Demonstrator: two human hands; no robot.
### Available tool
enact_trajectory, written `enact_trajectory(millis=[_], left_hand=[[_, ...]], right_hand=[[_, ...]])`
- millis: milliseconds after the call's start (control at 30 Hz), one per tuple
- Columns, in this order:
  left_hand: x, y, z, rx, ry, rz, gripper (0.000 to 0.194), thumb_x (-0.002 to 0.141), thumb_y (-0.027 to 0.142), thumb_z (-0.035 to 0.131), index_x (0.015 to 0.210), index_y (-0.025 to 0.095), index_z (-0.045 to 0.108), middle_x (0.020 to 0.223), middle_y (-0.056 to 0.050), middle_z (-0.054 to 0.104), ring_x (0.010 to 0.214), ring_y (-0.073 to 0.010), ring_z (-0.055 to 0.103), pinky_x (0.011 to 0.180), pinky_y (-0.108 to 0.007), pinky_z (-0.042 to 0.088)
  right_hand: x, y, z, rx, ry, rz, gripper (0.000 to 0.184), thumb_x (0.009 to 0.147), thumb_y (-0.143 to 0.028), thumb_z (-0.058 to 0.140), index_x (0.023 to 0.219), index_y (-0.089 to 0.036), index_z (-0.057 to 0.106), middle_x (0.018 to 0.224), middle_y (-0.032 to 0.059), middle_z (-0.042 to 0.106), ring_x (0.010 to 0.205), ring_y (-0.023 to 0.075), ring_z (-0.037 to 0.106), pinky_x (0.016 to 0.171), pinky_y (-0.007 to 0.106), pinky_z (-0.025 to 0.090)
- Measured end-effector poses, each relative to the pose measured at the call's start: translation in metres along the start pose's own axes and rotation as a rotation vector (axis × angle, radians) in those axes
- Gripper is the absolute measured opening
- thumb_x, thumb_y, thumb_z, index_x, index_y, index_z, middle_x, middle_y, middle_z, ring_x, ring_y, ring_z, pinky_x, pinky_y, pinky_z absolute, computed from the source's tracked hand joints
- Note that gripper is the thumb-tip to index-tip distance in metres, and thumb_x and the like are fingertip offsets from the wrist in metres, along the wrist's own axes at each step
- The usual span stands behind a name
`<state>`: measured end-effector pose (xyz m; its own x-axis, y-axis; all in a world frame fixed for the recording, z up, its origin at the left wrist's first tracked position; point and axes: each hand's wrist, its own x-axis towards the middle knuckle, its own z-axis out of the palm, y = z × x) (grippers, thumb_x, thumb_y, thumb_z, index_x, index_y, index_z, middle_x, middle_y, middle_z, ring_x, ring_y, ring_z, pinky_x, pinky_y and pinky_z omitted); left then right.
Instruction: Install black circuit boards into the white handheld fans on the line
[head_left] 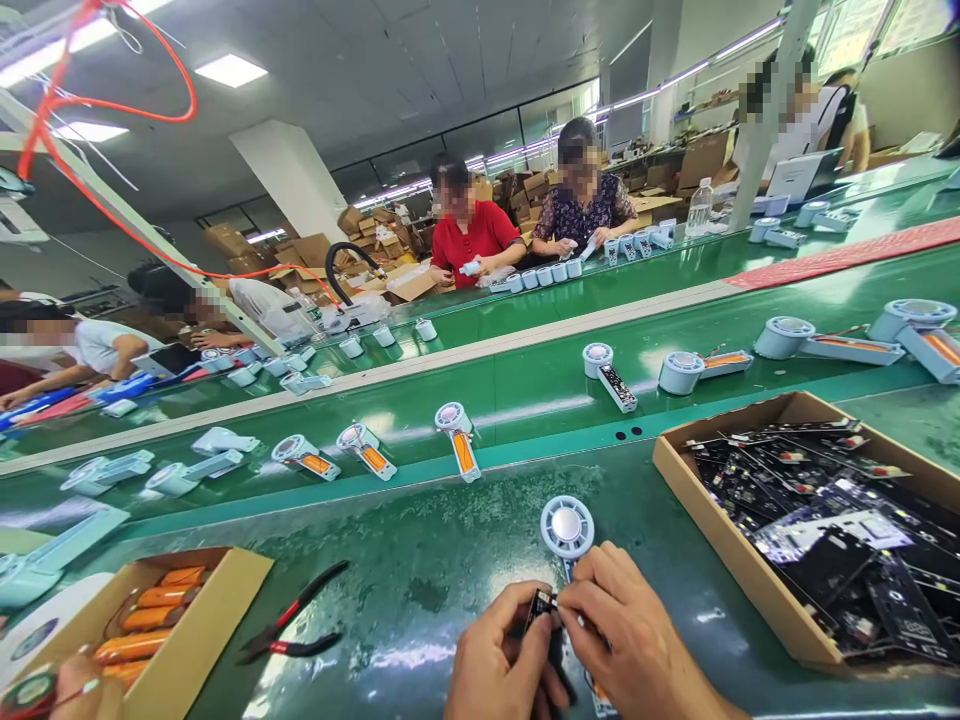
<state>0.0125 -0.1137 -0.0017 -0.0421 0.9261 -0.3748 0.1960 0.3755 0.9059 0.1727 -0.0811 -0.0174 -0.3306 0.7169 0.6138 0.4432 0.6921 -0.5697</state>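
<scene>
My left hand [504,655] is closed on a small black circuit board [541,606], gripped near its end between thumb and fingers. The fingertips of my right hand [626,630] are pinched together against a pale connector at that end; whatever lies between them is too small to make out. Under both hands lies a light blue handheld fan [568,527], its round head pointing away from me and its handle mostly covered by my hands. To the right, a cardboard box [739,592] holds many black circuit boards [832,575].
Black-and-red cutting pliers [296,615] lie at left beside a box [214,625] of orange battery cells. Another person's hand [79,690] reaches in at lower left. Beyond, fans with exposed orange cells [465,455] line the green belt [517,385]. Several co-workers sit across it.
</scene>
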Motion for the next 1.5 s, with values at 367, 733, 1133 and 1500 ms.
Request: enact_trajectory(millis=[367,733,1133,1500], left_hand=[[-0.008,0.001,0.003,0.369,0.140,0.254,0.032,0.094,0.039,0.051,0.108,0.020,0.072,0.046,0.003,0.061,0.040,-0.0151,0.057,0.045,-0.023,0.043],[-0.006,-0.004,0.003,0.437,0.127,0.402,0.029,0.096,0.037,0.051,0.107,0.025,0.074,0.068,-0.002,0.072,0.045,-0.0149,0.061,0.059,-0.026,0.049],[0.005,-0.018,0.007,-0.109,0.055,0.042,0.060,0.079,0.065,0.066,0.111,0.014,0.066,0.055,-0.001,0.068,0.034,-0.0093,0.049,0.032,-0.016,0.036],[0.004,-0.016,0.005,-0.145,0.032,0.038,0.066,0.076,0.069,0.069,0.110,0.013,0.066,0.051,0.000,0.069,0.031,-0.0072,0.051,0.035,-0.015,0.039]], right_hand=[[-0.005,0.005,0.005,-0.116,-0.079,-0.094,0.028,0.094,-0.003,0.044,0.074,-0.016,0.057,0.074,0.0054,0.056,0.071,0.0190,0.046,0.067,0.034,0.032],[-0.004,0.004,0.004,0.003,-0.123,0.015,0.029,0.098,-0.007,0.041,0.076,-0.017,0.056,0.076,0.0045,0.055,0.072,0.0182,0.050,0.063,0.029,0.038],[-0.002,0.019,-0.074,0.261,-0.208,0.292,0.024,0.104,-0.020,0.042,0.116,-0.028,0.062,0.105,0.0026,0.064,0.098,0.0152,0.062,0.087,0.025,0.049],[0.001,0.014,-0.054,0.164,-0.257,0.178,0.018,0.098,-0.020,0.051,0.089,-0.027,0.065,0.089,-0.0012,0.059,0.078,0.0135,0.059,0.069,0.021,0.048]])
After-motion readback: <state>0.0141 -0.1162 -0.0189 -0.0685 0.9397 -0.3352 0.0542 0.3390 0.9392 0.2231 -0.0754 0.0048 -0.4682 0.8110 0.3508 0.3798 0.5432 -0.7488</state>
